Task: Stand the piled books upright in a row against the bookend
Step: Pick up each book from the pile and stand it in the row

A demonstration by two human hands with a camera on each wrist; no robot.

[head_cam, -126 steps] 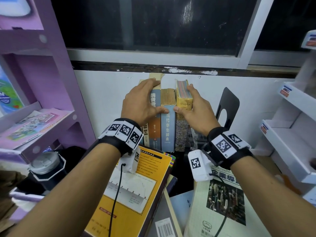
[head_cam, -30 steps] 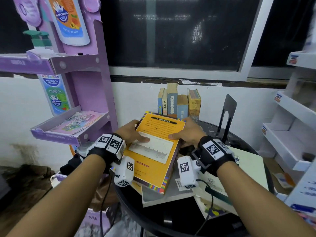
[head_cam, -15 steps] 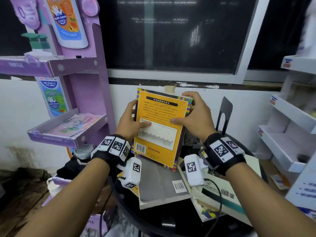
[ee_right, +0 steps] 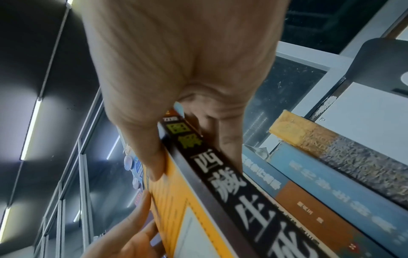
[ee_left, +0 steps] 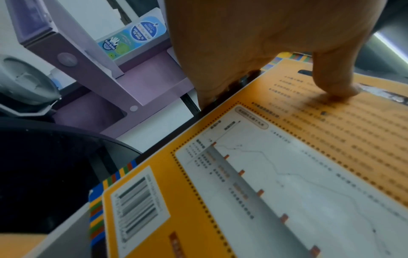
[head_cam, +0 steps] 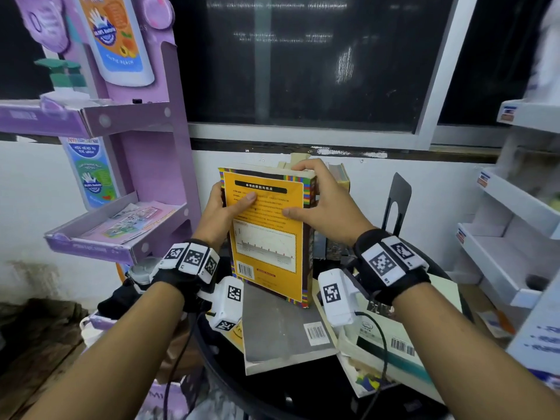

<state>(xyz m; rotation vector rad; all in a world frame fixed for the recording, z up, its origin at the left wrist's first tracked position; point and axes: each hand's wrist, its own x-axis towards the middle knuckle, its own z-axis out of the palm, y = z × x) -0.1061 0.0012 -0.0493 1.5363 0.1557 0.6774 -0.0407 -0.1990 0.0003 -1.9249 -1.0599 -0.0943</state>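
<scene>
Upright orange book (head_cam: 266,225), dark spine, multicoloured border

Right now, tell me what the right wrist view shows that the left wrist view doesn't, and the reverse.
Only the right wrist view shows the orange book's black spine, gripped by the right hand, the standing row of books beside it, and the bookend. Only the left wrist view shows the barcode, the chart on the back cover, and the purple shelf. Both show the orange book and the left hand.
</scene>
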